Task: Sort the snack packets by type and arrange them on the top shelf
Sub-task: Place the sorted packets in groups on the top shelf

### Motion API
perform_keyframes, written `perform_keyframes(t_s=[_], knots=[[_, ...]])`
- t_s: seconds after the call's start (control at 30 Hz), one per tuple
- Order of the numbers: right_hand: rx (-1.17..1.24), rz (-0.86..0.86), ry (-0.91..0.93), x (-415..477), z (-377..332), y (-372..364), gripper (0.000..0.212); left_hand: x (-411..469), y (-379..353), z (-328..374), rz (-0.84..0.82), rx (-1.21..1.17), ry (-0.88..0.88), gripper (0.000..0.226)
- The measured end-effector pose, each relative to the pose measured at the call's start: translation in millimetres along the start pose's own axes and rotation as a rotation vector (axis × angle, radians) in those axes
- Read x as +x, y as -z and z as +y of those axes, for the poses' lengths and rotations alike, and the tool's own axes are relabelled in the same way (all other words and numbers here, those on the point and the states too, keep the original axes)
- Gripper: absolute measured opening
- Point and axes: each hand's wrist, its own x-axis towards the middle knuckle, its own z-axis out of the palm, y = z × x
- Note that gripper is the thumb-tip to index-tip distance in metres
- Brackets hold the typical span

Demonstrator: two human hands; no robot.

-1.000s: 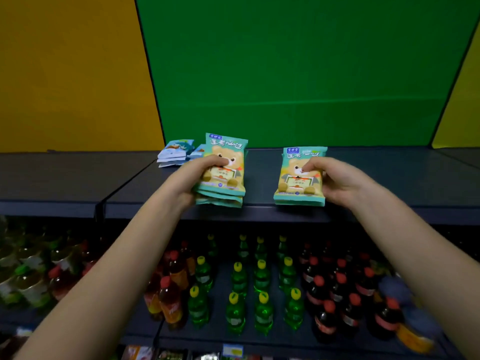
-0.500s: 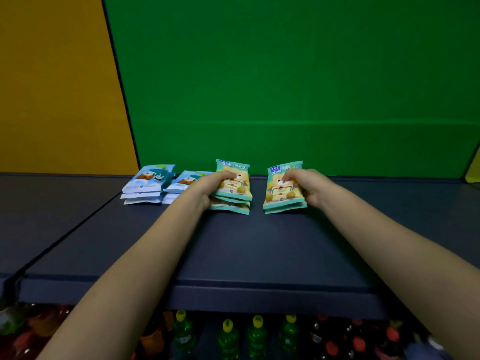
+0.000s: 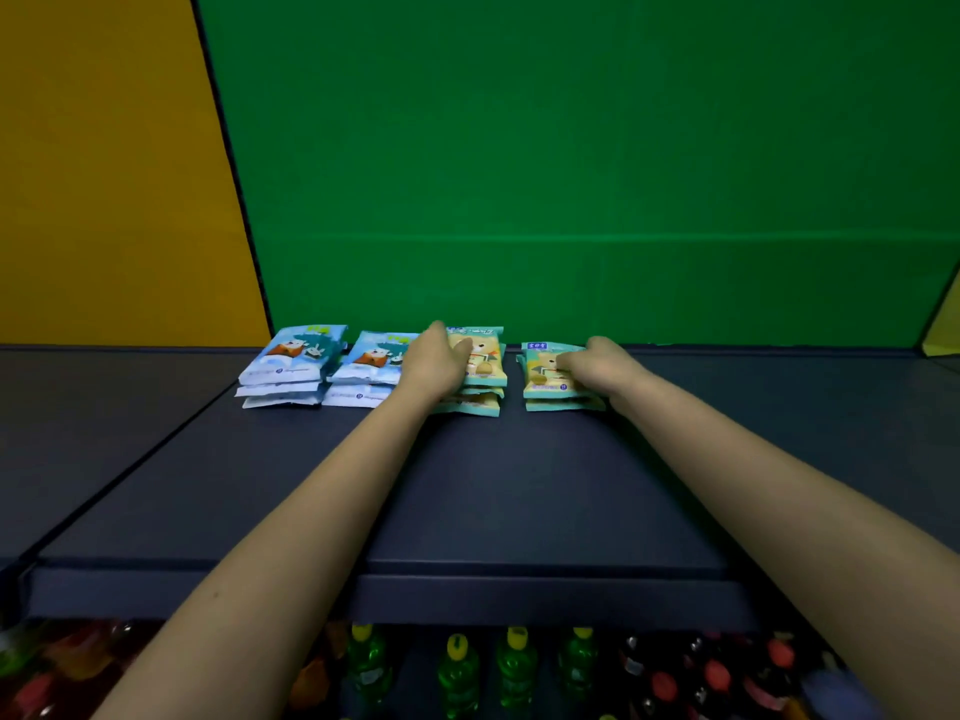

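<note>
the left hand (image 3: 439, 362) and right hand (image 3: 597, 365) are bare, and both long, slender forearms (image 3: 311, 511) show uncovered to the view's lower edge.

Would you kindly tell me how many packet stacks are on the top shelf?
4: far-left blue stack, second blue stack, left yellow stack under the left hand, right yellow stack under the right hand.
</note>
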Motion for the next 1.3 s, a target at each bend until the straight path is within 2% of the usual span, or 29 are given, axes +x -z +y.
perform_keyframes(t_s=[0.13, 0.3, 0.4, 0.57, 0.67, 0.83, 1.07, 1.3], knots=[[-0.12, 0.075, 0.133, -32.4, 3.0, 22.4, 0.047, -18.4, 10.9, -1.0, 0.051, 0.038, -0.107, 0.036], [-0.155, 0.175, 0.32, -111.3, 20.9, 55.5, 0.027, -76.4, 38.7, -13.7, 0.198, 0.069, -0.3, 0.023], [-0.12, 0.236, 0.364, -173.1, 40.1, 64.9, 0.021, -130.1, 53.3, -26.2, 0.276, 0.132, -0.457, 0.019], [-0.129, 0.348, 0.383, -277.2, 92.2, 56.2, 0.018, -233.2, 60.4, -51.3, 0.302, 0.208, -0.532, 0.016], [-0.115, 0.369, 0.359, -323.8, 131.8, 41.6, 0.017, -283.9, 50.5, -70.1, 0.239, 0.196, -0.546, 0.015], [-0.175, 0.31, 0.229, -396.3, 206.9, 20.0, 0.018, -353.7, 10.8, -103.4, 0.048, 0.17, -0.457, 0.013], [-0.164, 0.149, 0.044, -462.2, 321.3, -17.1, 0.021, -430.8, -66.7, -131.3, -0.197, 0.225, -0.399, 0.01], [-0.109, 0.11, -0.164, -505.9, 423.2, 11.5, 0.028, -498.9, -154.3, -117.7, -0.428, 0.309, -0.269, 0.01]])
